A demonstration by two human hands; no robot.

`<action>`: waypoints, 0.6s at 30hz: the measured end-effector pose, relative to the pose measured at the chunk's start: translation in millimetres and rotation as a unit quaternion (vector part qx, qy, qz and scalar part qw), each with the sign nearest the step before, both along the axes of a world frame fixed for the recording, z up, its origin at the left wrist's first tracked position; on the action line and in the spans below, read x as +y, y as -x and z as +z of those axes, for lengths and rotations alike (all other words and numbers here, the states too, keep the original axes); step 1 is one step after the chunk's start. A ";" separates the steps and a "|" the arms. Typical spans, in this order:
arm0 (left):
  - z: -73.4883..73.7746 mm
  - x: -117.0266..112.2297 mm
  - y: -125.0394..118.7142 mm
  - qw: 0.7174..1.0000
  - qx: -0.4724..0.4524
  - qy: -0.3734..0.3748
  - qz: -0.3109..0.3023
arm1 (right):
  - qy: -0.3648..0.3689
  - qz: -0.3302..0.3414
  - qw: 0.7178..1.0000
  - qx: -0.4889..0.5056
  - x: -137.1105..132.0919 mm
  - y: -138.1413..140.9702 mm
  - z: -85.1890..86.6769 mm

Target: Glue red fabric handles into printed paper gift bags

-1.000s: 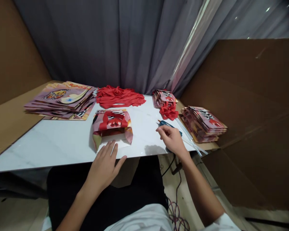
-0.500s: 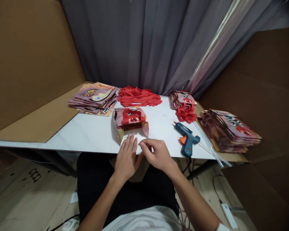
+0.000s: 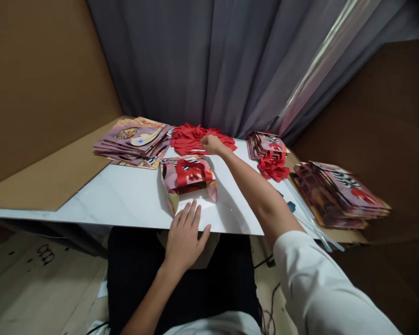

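Observation:
My left hand (image 3: 185, 232) lies flat with fingers spread, its fingertips on the pale inner panel of a printed paper bag (image 3: 171, 172) near the table's front edge. That bag is partly opened, with a red ribbon handle (image 3: 194, 174) across its patterned side. Reaching forward past the bag, my right hand (image 3: 211, 144) is over the heap of red ribbons (image 3: 185, 139) at the back. Its fingers are curled in, and whatever they pinch is hidden. My right forearm covers most of the blue glue gun (image 3: 291, 206).
A stack of flat printed bags (image 3: 136, 139) lies at back left. Bags with red ribbon handles (image 3: 268, 144) stand at back right, near another stack (image 3: 342, 190). Clear glue sticks (image 3: 310, 216) lie at right. Cardboard walls (image 3: 45, 93) flank the white table (image 3: 118, 195).
My right hand has gone from beside the left hand at the front edge to the red ribbon heap at the back. My left hand stays on the bag, thumb now spread outward.

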State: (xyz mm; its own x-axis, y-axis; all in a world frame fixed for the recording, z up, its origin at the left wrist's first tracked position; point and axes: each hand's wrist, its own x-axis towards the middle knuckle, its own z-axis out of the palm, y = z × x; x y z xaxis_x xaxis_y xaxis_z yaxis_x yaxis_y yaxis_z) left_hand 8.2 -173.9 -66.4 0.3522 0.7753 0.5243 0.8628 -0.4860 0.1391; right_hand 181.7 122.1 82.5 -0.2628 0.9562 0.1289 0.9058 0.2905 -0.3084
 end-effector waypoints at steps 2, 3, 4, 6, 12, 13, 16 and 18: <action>0.2 -2.8 -0.6 1.000 0.010 -0.005 0.006 | 0.025 0.019 0.999 -0.020 18.8 14.5 -10.6; 0.2 -4.0 -1.2 1.000 0.015 -0.009 0.009 | 0.036 0.022 0.999 -0.029 24.3 20.6 -17.0; 0.1 -5.1 -2.0 1.000 0.017 -0.013 0.011 | 0.044 0.022 0.998 -0.036 28.0 25.5 -23.5; -0.5 -6.1 -3.5 1.000 0.016 -0.017 0.017 | 0.055 0.011 0.997 -0.045 32.2 30.8 -34.8; -1.3 -4.2 -1.7 1.000 -0.020 -0.006 0.019 | 0.027 -0.055 0.997 -0.036 26.9 10.3 -27.3; -1.3 -3.8 -1.0 1.000 -0.021 -0.006 0.015 | 0.013 -0.066 0.997 -0.033 24.1 3.4 -20.2; -2.0 -2.7 0.2 1.000 -0.022 -0.010 0.010 | -0.069 -0.086 0.994 0.016 16.1 -17.2 4.4; -3.0 -2.1 0.3 1.000 -0.022 -0.011 0.011 | -0.167 -0.083 0.977 0.104 11.7 -29.5 22.9</action>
State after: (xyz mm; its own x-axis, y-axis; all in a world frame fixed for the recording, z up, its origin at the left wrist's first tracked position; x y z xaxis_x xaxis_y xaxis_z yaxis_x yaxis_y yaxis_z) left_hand 8.0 -176.0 -69.5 0.3124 0.7703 0.5559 0.8663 -0.4711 0.1658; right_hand 211.1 133.8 105.3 -0.0418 0.8790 0.4750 0.8770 0.2601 -0.4040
